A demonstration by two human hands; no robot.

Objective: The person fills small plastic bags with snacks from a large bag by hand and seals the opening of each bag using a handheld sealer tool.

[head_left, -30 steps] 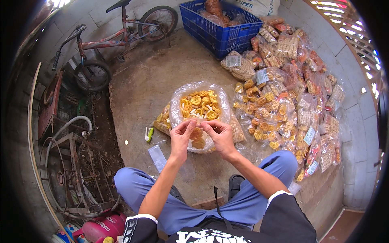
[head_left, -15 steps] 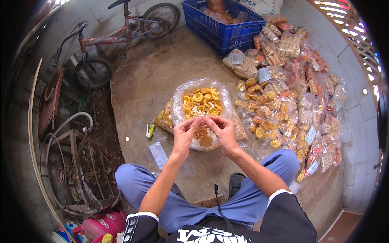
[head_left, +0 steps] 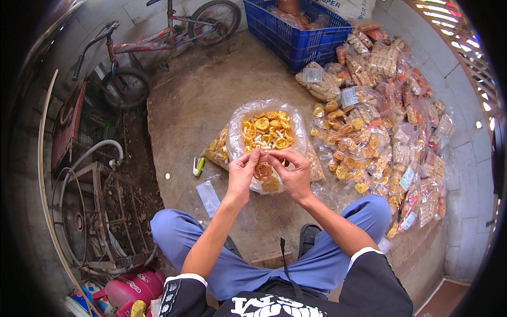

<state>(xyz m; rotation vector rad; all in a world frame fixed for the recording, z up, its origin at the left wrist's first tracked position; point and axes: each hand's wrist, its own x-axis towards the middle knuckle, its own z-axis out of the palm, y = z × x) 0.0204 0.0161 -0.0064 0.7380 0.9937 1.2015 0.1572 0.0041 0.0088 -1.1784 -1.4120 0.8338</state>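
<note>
A clear plastic bag (head_left: 297, 126) stands open on the floor between my knees, its rim folded outward. Yellow wheel-shaped crackers (head_left: 262, 124) and small pale sticks fill it, and brownish round crackers show through its near side. Thumb and fingertips of my left hand (head_left: 242, 173) are pinched at the bag's near rim. Close beside it, my right hand (head_left: 293, 173) pinches the same rim, fingers curled. Filled clear packs lean out from behind the bag on both sides. The exact hold at the fingertips is partly hidden.
To the right lies a large heap of packed snacks (head_left: 364, 127). Behind it stand a blue crate (head_left: 296, 45) and a white sack (head_left: 348, 8). A green-and-white cutter-like tool (head_left: 198, 166) and flat plastic sleeve (head_left: 208, 198) lie left. A bicycle (head_left: 142, 46) leans by the wall.
The right thumb has slid slightly lower at the rim, and the fingers have shifted a little. The whole view has moved slightly; the bag stays between the hands.
</note>
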